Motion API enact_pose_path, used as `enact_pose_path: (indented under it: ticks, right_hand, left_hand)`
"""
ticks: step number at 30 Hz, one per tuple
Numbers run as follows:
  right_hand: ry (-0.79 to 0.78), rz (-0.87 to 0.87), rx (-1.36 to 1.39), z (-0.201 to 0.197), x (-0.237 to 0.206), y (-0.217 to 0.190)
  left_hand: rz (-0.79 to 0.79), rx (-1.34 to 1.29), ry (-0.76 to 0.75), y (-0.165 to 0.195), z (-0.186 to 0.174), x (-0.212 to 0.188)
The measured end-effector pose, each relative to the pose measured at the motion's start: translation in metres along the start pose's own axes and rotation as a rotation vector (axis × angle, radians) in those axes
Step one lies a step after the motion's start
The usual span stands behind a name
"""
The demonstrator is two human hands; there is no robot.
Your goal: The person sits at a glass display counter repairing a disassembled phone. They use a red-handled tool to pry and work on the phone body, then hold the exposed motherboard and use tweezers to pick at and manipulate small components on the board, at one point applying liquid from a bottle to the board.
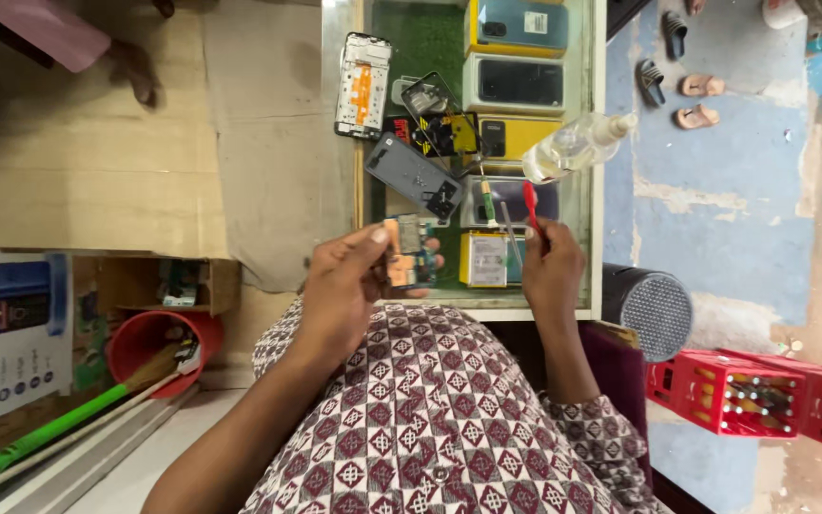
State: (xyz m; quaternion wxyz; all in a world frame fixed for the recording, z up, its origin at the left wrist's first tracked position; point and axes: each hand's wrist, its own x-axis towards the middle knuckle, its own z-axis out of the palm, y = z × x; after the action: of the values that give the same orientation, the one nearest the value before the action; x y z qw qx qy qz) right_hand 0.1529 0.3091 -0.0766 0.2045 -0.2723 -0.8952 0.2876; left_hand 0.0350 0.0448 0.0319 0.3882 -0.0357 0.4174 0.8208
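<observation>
My left hand (342, 286) grips a small opened phone (409, 251) with its circuit board and orange parts showing, held upright above the near edge of a glass counter (590, 190). My right hand (552, 266) is closed around a red-handled tool (530, 205) that points away from me, just right of the phone. A dark grey phone back cover (413, 176) lies tilted on the counter beyond my left hand. A white phone frame with an orange strip (362, 86) lies at the far left of the counter.
A clear plastic bottle (577, 145) lies at the counter's right edge. Boxed phones in yellow and white (516, 86) show under the glass. A grey speaker (654, 309) and red crates (753, 400) stand to the right, a red bucket (149, 343) with brooms to the left. Sandals (696, 100) lie on the floor.
</observation>
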Motion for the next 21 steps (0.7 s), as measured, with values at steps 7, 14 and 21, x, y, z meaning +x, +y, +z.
enact_pose_path:
  ticks: [7,14,21]
  right_hand:
    - [-0.033,-0.038,-0.163,0.015,-0.007,0.049]
    - [0.029,-0.050,0.035,0.005,-0.017,0.016]
    - [-0.551,0.249,1.008,-0.016,-0.068,-0.066]
  left_hand:
    - [0.003,0.136,0.084,-0.009,-0.008,-0.021]
    - [0.050,0.153,0.033,-0.035,-0.015,-0.027]
    - [0.076,0.192,-0.003,-0.053,-0.022,-0.028]
